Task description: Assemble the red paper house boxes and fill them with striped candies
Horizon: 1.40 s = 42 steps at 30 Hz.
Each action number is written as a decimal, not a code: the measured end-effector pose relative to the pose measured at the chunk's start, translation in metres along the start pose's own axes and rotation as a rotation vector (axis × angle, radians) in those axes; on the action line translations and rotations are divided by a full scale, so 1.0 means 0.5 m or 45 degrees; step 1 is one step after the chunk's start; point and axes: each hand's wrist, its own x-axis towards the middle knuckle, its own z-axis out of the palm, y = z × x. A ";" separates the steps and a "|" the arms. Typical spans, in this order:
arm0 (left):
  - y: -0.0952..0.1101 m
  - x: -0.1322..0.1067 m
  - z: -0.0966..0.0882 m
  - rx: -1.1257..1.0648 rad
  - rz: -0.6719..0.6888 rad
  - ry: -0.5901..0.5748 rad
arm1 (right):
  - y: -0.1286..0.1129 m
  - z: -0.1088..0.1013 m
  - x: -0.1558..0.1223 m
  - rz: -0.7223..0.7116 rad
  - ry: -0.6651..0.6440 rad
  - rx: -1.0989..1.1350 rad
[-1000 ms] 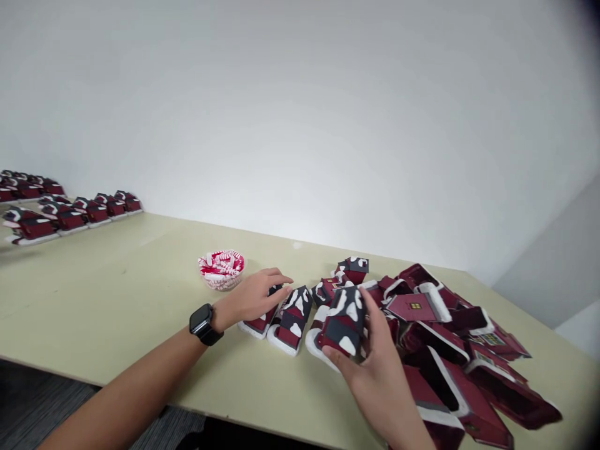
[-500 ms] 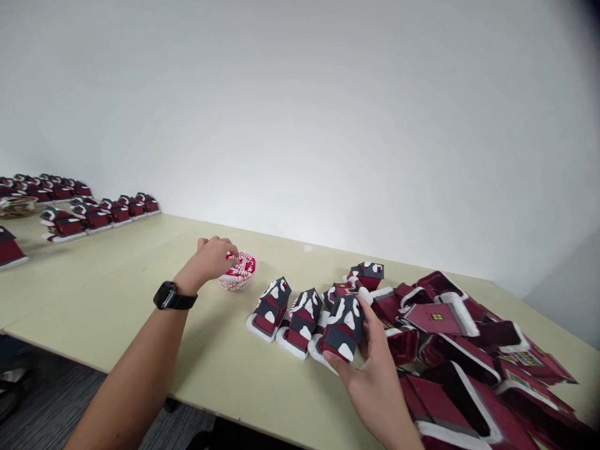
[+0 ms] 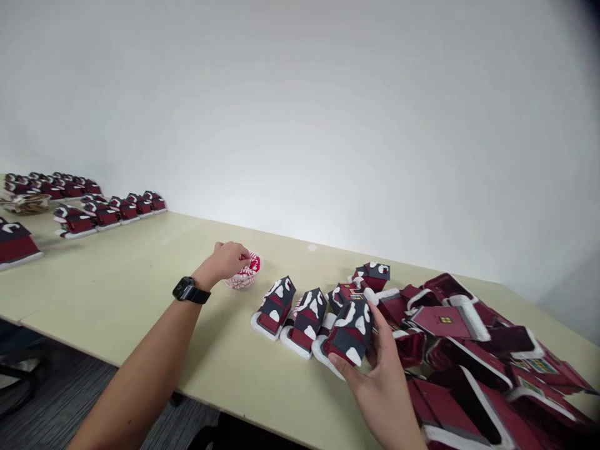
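My left hand [image 3: 228, 259], a black watch on its wrist, reaches into a small red-and-white bowl [image 3: 244, 278] of candies, fingers curled over it; what they hold is hidden. My right hand [image 3: 380, 375] grips a small paper house box [image 3: 352, 330] with a dark snowy roof and red walls, at the right end of a short row. Two more assembled house boxes [image 3: 277, 305] stand to its left on the pale table [image 3: 140, 275].
A heap of unfolded red house boxes [image 3: 469, 350] lies at the right. Rows of finished houses [image 3: 107, 210] stand at the far left, with one house [image 3: 16, 242] nearer. A white wall runs behind the table.
My left hand left the leftmost house box and moved up-left to the candy bowl, now curled over it. My right hand stays on its house box. The view shifted slightly.
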 end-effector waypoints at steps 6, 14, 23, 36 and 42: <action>-0.122 0.000 -0.057 -0.178 -0.303 0.349 | -0.001 -0.011 -0.003 0.167 -0.046 0.084; -0.231 -0.002 0.016 -0.427 -0.098 -0.259 | -0.012 -0.001 -0.012 0.181 0.019 0.097; -0.215 -0.001 0.071 -0.617 -0.015 -0.389 | -0.036 -0.001 -0.020 0.165 0.030 -0.004; -0.236 0.003 0.088 -0.463 -0.318 -0.003 | -0.037 -0.019 -0.018 0.213 0.101 0.030; -0.196 -0.018 -0.019 -0.531 -0.371 0.218 | -0.062 -0.025 -0.020 0.201 0.160 0.049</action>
